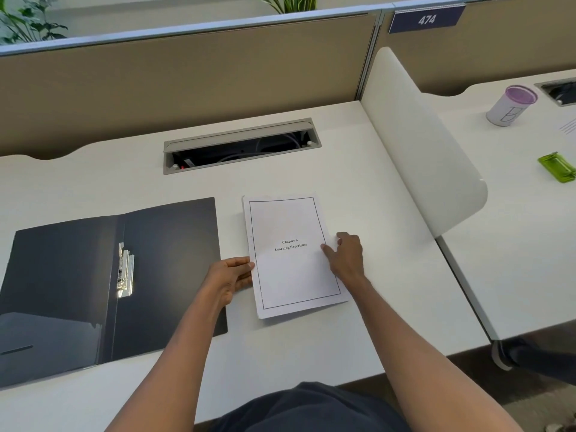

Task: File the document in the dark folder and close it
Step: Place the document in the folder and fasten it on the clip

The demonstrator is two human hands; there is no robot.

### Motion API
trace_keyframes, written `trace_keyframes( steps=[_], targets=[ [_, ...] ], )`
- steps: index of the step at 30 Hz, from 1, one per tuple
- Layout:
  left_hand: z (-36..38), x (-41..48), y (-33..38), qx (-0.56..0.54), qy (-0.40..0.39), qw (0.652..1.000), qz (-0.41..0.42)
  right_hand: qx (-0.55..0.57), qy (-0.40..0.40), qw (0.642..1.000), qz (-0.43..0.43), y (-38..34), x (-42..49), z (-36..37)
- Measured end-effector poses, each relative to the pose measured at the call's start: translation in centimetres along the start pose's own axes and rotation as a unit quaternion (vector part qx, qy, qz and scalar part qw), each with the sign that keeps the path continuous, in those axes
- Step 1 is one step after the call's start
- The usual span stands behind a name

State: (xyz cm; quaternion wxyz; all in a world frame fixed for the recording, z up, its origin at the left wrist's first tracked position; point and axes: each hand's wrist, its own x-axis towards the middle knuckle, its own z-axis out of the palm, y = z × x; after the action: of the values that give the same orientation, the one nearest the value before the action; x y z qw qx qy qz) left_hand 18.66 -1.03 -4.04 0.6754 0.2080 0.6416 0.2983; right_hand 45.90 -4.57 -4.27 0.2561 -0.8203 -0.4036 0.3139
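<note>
A white document (290, 275) titled "Chapter 6 Learning Experience" lies flat on the white desk (358, 188), right of centre. To its left the dark folder (93, 285) lies open, with a metal clip (125, 269) along its spine. My left hand (230, 277) touches the paper's left edge with its fingertips, fingers together. On the paper's right edge rests my right hand (346, 257), its thumb on top of the sheet and its fingers at the edge. Whether either hand has lifted the paper I cannot tell.
An open cable tray (240, 145) is sunk into the desk behind the paper. A white divider panel (427, 145) stands to the right. On the neighbouring desk sit a purple-lidded can (511, 106) and a green object (558, 166). A beige partition runs along the back.
</note>
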Motion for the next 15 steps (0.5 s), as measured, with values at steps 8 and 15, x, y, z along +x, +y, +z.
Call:
trace_keyframes(
  steps=[8,15],
  targets=[
    [-1.3,-0.7,1.2,-0.020,-0.026,0.999,0.004,0.172,-0.092,0.980,0.037,-0.6,0.7,-2.1],
    [-2.8,-1.3,1.7,-0.005,-0.021,1.000,0.020,0.269,-0.173,0.947,0.039,-0.6,0.2,-2.3]
  ],
)
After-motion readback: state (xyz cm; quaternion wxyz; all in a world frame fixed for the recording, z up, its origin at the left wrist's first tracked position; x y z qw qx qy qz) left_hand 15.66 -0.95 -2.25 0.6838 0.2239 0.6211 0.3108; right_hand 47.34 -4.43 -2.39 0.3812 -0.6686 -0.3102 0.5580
